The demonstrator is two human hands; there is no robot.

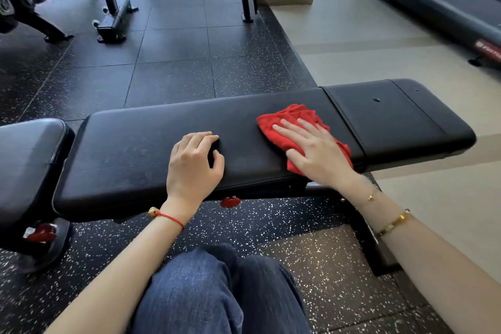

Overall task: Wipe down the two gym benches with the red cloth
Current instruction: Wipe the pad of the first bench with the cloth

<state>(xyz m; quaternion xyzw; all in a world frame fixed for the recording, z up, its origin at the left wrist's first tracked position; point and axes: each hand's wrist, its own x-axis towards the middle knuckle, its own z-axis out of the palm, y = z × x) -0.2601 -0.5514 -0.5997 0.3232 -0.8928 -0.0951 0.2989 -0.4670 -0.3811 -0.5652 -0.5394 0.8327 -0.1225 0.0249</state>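
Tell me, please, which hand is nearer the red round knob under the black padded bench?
Left. The left hand rests just above the knob; the right hand presses the red cloth farther right.

The near bench (pixel 189 127) is showing smooth black padded upholstery with a dull sheen, faintly smudged. The red cloth (pixel 287 119) at its 3 o'clock end is looking soft, napped and matt. The floor (pixel 173 57) is showing matt black rubber tiles flecked white, meeting smooth pale flooring (pixel 352 43) toward 1 o'clock.
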